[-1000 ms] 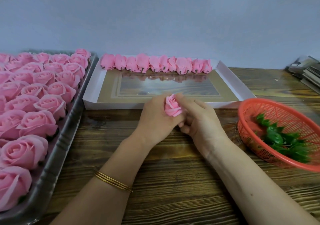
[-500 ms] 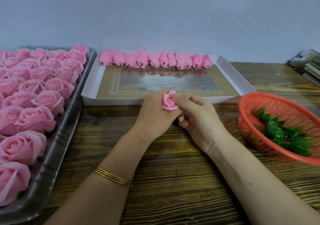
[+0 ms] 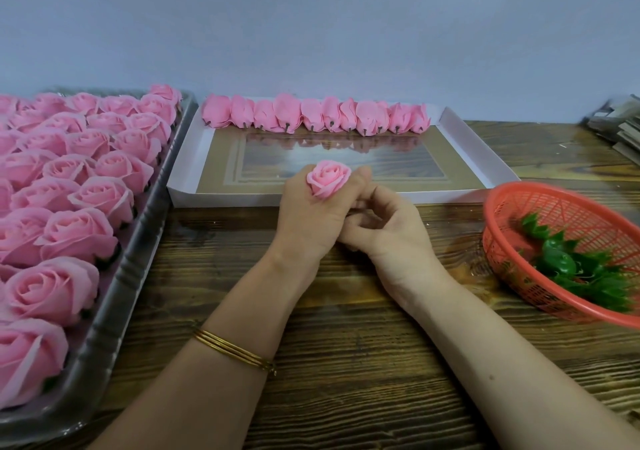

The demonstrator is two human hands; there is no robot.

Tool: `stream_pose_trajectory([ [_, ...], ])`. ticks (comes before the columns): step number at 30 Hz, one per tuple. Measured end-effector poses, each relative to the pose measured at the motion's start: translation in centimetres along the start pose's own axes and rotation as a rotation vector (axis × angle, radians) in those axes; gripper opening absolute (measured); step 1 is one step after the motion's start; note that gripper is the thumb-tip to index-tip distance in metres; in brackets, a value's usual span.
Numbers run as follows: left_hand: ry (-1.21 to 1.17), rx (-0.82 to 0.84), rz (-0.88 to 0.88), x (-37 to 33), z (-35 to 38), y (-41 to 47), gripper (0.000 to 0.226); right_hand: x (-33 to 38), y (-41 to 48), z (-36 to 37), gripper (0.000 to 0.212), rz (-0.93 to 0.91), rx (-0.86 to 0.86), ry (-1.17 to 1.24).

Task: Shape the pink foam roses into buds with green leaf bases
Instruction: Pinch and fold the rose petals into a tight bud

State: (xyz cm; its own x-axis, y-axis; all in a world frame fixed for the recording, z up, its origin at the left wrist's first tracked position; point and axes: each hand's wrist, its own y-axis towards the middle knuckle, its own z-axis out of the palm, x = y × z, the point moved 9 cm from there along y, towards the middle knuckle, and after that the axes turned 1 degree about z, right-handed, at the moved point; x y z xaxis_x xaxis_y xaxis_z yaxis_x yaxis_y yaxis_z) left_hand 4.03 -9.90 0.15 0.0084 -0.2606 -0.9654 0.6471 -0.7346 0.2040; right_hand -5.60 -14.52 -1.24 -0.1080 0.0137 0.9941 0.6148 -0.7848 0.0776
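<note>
A: Where is the rose (image 3: pixel 328 181) that is being worked?
B: At the middle of the table (image 3: pixel 346 363), by the near rim of a white box (image 3: pixel 225 199). The left hand (image 3: pixel 308 214) grips it, fingers curled round its lower half, so the bloom stands out above the fist.
A: Which way does it point?
B: Its axis is roughly upright, tilted a little toward the viewer. The open face looks up, and the base is hidden inside the fist.
A: And the right hand (image 3: pixel 388 231)?
B: It is just right of the left hand and touches it. Its fingers curl in toward the left hand's fingers, below the bloom. I cannot tell whether they pinch the hidden base.
A: Where do the leaves (image 3: pixel 561 266) lie?
B: In a red basket (image 3: pixel 588 222) at the right edge of the table, apart from both hands. The right hand is clearly the nearer one.
A: What does the next move turn on?
B: Probably this: the rose looks round and loose, not yet a closed bud, and shows no green base. The left hand can hold it while the right presses petals in, or reaches right for a leaf, which would go on from below.
A: What else is there?
B: Closed buds (image 3: pixel 311 115) lie in a row along the box's far wall. Open roses (image 3: pixel 79 231) fill a tray (image 3: pixel 135 255) at the left.
</note>
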Motion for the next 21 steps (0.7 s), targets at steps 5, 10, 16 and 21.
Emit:
stream_pose_trajectory([
  [5,-0.048,0.055,-0.03,0.2,0.5,-0.1,0.022,0.5,0.1,-0.2,0.032,-0.071,-0.043,-0.055],
  [10,-0.114,0.2,-0.055,0.1,1.0,0.0,0.005,0.4,0.0,-0.1,0.036,-0.062,-0.022,-0.042],
  [16,-0.055,0.384,-0.08,-0.2,1.9,-0.3,0.01,-0.1,-0.1,0.5,0.018,0.042,0.095,0.04],
  [21,-0.093,0.317,-0.055,-0.4,1.7,-0.2,0.044,0.0,0.0,0.6,0.018,0.024,0.11,0.052],
])
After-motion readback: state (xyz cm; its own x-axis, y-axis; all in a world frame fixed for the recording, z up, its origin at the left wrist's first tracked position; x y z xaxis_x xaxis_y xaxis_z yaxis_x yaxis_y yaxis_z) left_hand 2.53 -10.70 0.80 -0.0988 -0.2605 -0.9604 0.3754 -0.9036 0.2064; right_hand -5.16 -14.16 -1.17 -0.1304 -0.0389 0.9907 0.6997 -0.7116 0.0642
